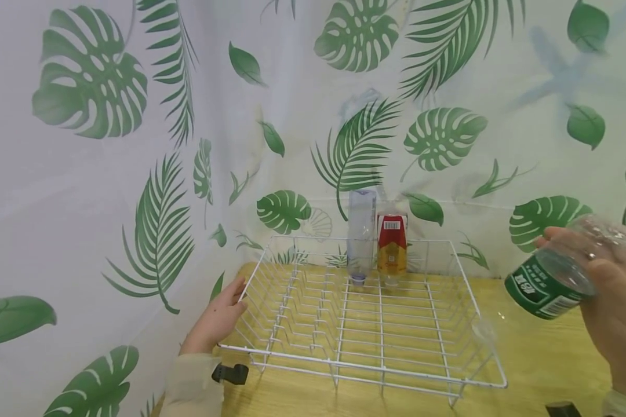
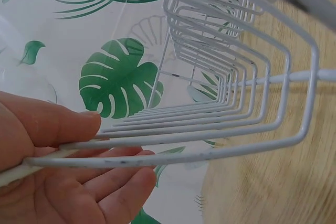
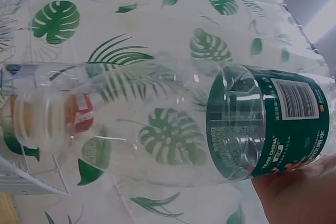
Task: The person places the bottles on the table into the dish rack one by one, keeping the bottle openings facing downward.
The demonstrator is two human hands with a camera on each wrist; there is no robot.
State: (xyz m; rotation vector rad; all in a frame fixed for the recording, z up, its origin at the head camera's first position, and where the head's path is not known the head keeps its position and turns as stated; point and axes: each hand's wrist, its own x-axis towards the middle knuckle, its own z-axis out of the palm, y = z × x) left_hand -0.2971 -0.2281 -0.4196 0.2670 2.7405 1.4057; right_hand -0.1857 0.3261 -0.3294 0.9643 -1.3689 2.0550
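At the right of the head view my right hand (image 1: 612, 284) grips a clear plastic bottle with a green label (image 1: 542, 285), held tilted above the table. In the right wrist view this bottle (image 3: 157, 129) lies sideways, its neck to the left. My left hand (image 1: 216, 315) holds the left rim of a white wire dish rack (image 1: 362, 365). The thumb (image 2: 65, 124) and fingers lie on either side of the rim wire. Neck down at the rack's back stand a clear bottle with a pale label (image 1: 361, 231) and a bottle with a red and yellow label (image 1: 392, 246).
The rack stands on a yellowish wooden table (image 1: 542, 359). A white curtain with green leaf prints (image 1: 292, 145) hangs close behind and along the left side. Dark strap pieces show near both wrists, one of them a black clip (image 1: 230, 373) by the left sleeve.
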